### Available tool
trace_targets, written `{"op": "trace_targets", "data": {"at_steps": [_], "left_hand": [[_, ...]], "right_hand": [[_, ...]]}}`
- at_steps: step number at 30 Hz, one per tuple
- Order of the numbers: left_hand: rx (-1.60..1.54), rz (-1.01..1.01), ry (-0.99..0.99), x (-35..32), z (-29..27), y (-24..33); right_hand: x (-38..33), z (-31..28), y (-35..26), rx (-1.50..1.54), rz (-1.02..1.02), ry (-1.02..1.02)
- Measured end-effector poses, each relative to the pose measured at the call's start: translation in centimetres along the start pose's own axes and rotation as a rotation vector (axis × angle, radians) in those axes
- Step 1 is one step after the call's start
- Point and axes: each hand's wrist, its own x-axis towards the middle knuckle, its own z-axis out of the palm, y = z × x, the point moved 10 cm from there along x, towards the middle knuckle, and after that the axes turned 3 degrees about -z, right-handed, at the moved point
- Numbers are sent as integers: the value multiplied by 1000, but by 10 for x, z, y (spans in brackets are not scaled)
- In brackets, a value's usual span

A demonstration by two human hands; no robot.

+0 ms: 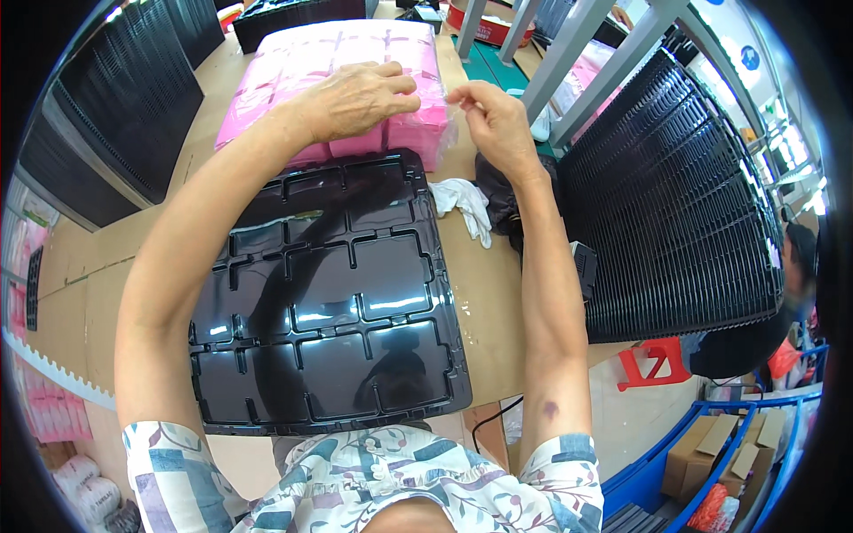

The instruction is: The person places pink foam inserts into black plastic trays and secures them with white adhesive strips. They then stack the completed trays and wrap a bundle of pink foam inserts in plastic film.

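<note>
Stack of pink bags [355, 67], upper centre, beyond the black compartment tray [329, 302]. Left hand [360, 98] lies flat on the stack, fingers extended, gripping nothing. Right hand [493, 124] pinches clear film at the stack's right edge; film barely discernible.

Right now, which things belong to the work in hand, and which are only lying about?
In use: pink packets under the left hand; right hand pinching their clear wrap; black tray.
Lying about: white cloth, red stool, cardboard boxes.

Both arms stretched fwd, left hand [360, 98] flat, palm down, right hand [493, 120] fingers pinched
</note>
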Motion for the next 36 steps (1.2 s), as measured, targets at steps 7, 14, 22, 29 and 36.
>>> {"op": "trace_targets", "data": {"at_steps": [7,14,22,29,36], "left_hand": [[-250,-195,-20,-3,7,-10],[-461,-323,58,-9,8,-26],[-524,-339,204,-15,6,-33],[-646,-533,159,-16,13,-47],[-523,-467,135,-14,11,-36]], "right_hand": [[-8,26,16,62,153,-63],[12,33,12,6,84,-67],[17,47,64,228,340,-122],[2,44,43,480,267,-181],[-1,43,39,368,251,-181]]}}
